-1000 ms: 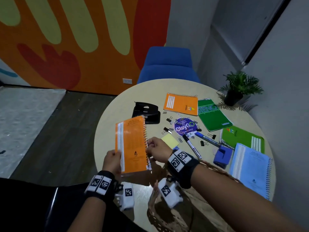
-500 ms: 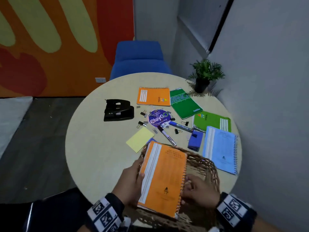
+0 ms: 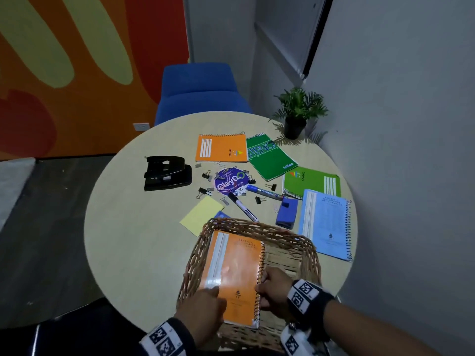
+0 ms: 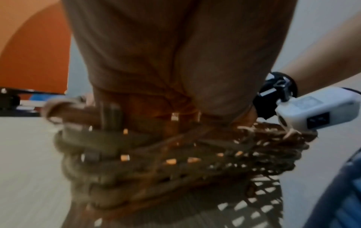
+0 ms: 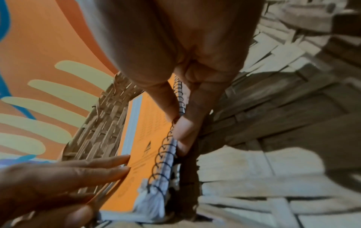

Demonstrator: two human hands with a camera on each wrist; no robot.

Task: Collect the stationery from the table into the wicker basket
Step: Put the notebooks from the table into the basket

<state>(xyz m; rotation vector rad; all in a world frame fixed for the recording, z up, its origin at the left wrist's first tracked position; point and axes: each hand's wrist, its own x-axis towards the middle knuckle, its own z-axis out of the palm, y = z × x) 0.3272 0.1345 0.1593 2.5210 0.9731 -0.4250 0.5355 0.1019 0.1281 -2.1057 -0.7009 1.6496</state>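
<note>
The orange notebook [image 3: 232, 274] lies in the left half of the wicker basket [image 3: 305, 249] as it is being set down: the right hand [image 3: 272, 289] pinches its spiral edge between thumb and fingers [image 5: 183, 128], while the left hand [image 3: 203, 312] rests straight fingers on the cover. Next, I judge, both hands should let go and reach for the stationery scattered on the worktop [image 3: 133, 227], perhaps the nearby yellow pad [image 3: 201, 215].

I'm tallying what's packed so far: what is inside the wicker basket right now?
One orange spiral notebook lies inside the wicker basket, leaning on its left wall, with the left hand and right hand on it. Bare woven floor shows beside it; anything beneath is covered.
</note>
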